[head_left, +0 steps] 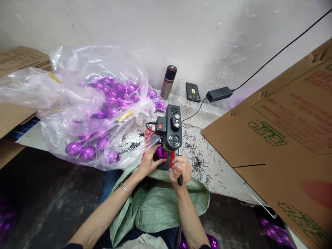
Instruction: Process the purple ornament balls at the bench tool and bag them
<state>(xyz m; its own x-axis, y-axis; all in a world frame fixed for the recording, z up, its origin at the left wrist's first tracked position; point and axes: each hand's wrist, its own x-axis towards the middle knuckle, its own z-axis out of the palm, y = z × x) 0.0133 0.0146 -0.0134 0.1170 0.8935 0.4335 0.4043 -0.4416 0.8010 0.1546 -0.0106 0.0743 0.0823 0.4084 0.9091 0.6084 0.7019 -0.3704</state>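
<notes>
A small black bench press (169, 128) with a red switch box on its left side stands on the table in front of me. Beneath its head sits a shiny purple Christmas bauble (162, 152), pinched between the thumb and fingers of my left hand (149, 162). My right hand (181, 168) is wrapped round the press's lever (180, 180), a metal rod with a black grip. The underside of the press head, above the bauble, is hidden from me. Large clear plastic bags (121, 133) full of purple baubles lie left of the press.
Behind the press are a dark-capped bottle (168, 82), a phone (192, 92) and a power adapter (219, 93) with its cord. Short black bits (198, 162) litter the table (218, 178). A big cardboard box (285, 138) stands right; green woven cloth (155, 207) covers my lap.
</notes>
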